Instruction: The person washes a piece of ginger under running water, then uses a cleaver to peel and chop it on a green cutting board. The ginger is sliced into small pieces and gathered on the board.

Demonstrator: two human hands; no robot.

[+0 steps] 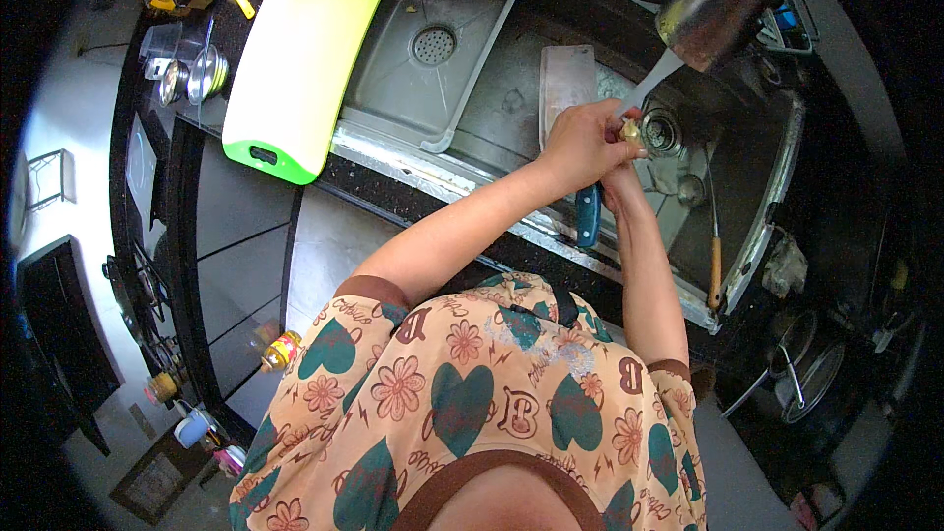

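Note:
Over the right basin of the sink, my left hand is closed, its thumb and fingers pinching a small pale yellow piece. A whitish stream of water from the dark faucet reaches the fingertips. My right hand is tucked beneath and beside the left, its fingers mostly hidden. A cleaver passes behind my left hand: its wide blade shows beyond the knuckles, and its blue handle comes out below, next to my right wrist. Whether the right hand touches the cleaver I cannot tell.
A green-edged white cutting board lies left of the sink, beside the left basin. A long wooden-handled utensil leans over the front rim at right. Metal bowls stand far left; pots sit at lower right.

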